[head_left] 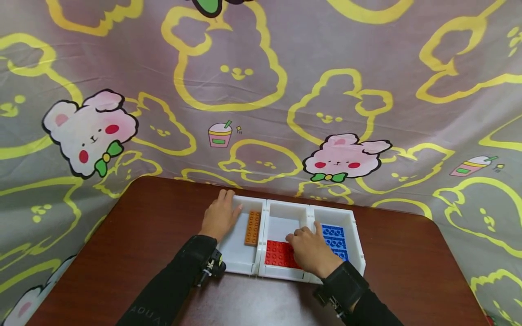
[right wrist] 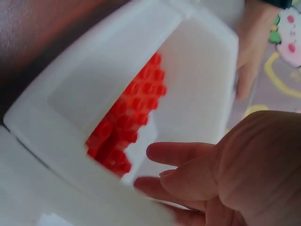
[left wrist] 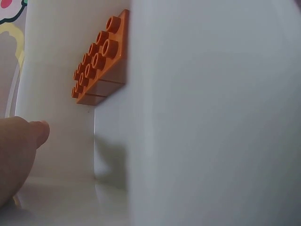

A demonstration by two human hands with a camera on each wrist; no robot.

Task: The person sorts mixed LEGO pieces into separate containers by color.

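Observation:
Three white bins stand side by side on the brown table [head_left: 142, 226]. An orange brick [head_left: 253, 227] [left wrist: 99, 61] lies in the left bin [head_left: 234, 246]. Red bricks [head_left: 277, 253] [right wrist: 134, 115] lie at the near end of the middle bin [head_left: 285, 213] [right wrist: 94, 80]. Blue bricks [head_left: 334, 237] fill the right bin [head_left: 355, 235]. My left hand [head_left: 228, 201] [left wrist: 19, 150] rests flat on the left bin's far left corner, thumb inside the rim. My right hand [head_left: 303, 233] [right wrist: 244, 169] hovers over the middle bin with fingers extended beside the red bricks, holding nothing that I can see.
A grey cloth [head_left: 261, 90] printed with bunnies hangs close behind the bins and drapes over the table's far edge. Bare tabletop lies to the left, right and front of the bins. Both forearms wear black sleeves with wrist cameras.

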